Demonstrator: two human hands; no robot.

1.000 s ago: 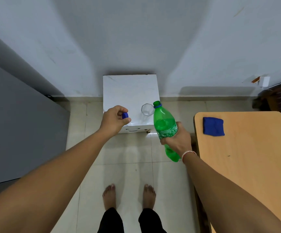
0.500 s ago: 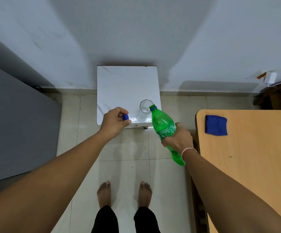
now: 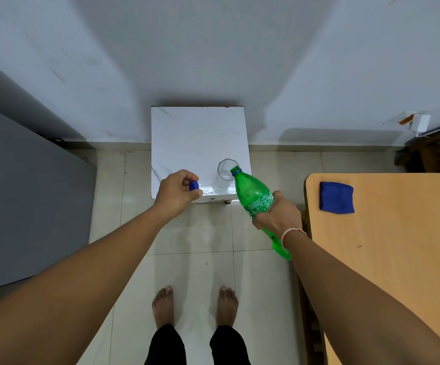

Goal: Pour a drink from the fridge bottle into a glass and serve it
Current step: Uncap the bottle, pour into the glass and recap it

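Observation:
A green plastic bottle is tilted, its open neck over the rim of a clear glass. My right hand grips the bottle around its label. The glass stands near the front right corner of a small white table. My left hand holds the blue bottle cap between thumb and fingers, above the table's front edge, left of the glass. No liquid is visible in the glass.
A wooden table is on the right with a folded blue cloth on it. A grey fridge side fills the left. My bare feet stand on the tiled floor before the white table.
My right hand has tipped the bottle further and moved its neck to the glass rim. The left hand still holds the cap in about the same place.

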